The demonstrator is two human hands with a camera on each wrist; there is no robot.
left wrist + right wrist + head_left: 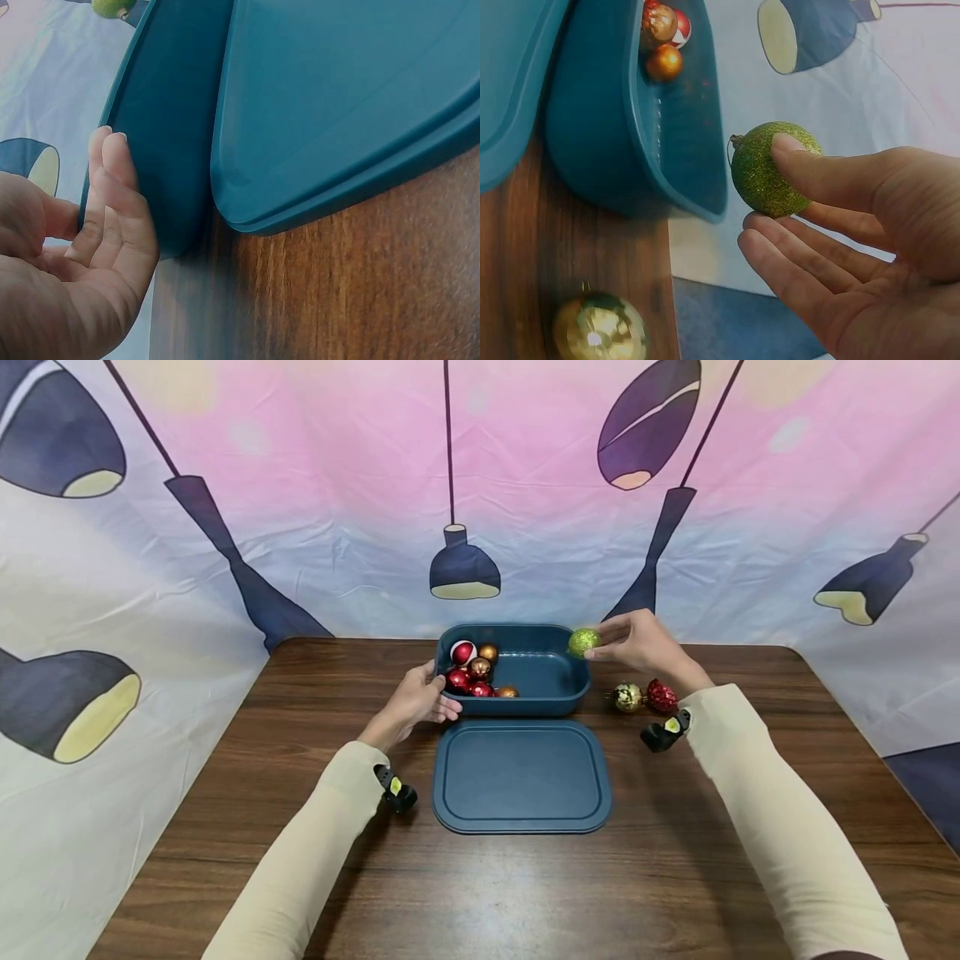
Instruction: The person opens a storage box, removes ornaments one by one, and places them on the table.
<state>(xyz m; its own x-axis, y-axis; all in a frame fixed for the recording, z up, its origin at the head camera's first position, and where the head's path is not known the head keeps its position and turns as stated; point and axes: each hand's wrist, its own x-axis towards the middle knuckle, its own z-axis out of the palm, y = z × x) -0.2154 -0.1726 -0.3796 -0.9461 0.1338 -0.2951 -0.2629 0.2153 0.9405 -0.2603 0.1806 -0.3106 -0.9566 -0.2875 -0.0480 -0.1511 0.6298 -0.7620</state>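
Right wrist, green bauble (765, 180) pinched between thumb (832, 174) and fingers (799, 270); left fingers (131, 217) holding box (525, 705)

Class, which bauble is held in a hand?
The glittery green bauble, pinched in the right hand; the other baubles lie in the blue box or on the wooden table.

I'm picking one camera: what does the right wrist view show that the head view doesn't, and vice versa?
Only the right wrist view makes out the small looped cap on the glittery green ball.

Only the head view shows the left hand gripping the dark teal oblong box, and the glittery red ball on the brown wooden table.

Both show the right hand pinching the green ball, the box with round ornaments inside, the shiny gold ball and the flat teal lid.
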